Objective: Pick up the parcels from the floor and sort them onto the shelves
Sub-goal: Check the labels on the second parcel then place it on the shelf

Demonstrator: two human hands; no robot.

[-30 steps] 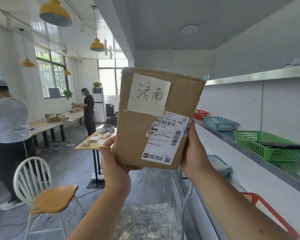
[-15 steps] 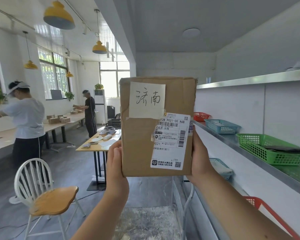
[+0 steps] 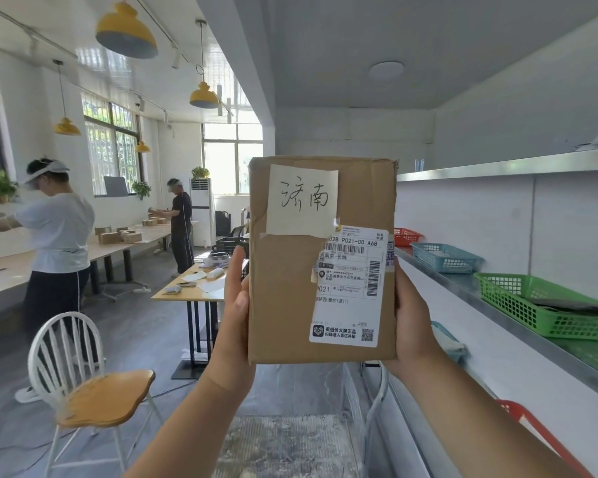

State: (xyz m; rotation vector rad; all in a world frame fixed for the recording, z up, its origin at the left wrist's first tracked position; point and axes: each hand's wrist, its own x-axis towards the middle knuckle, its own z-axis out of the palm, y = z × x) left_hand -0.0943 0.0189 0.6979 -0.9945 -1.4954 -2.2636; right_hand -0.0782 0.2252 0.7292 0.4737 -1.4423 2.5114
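A brown cardboard parcel [image 3: 283, 294] is held upright in front of me at chest height, its face towards the camera. It carries a handwritten paper note near the top and a white shipping label at the lower right. My left hand [image 3: 234, 317] grips its left edge and my right hand [image 3: 411, 319] grips its right edge. To the right runs a metal shelf [image 3: 463, 288] with a green basket [image 3: 518, 298], a blue basket [image 3: 444, 257] and a red basket [image 3: 405, 235].
A white chair with a wooden seat [image 3: 94, 395] stands at lower left. A small wooden table [image 3: 192, 288] is behind my left hand. Two people work at long tables on the left. An upper shelf [image 3: 504, 165] runs above; lower baskets, one red [image 3: 535, 429], sit below the metal shelf.
The parcel has turned from tilted to upright and square to the camera. Both hands kept their grip on its sides. The person at left has moved along the long table.
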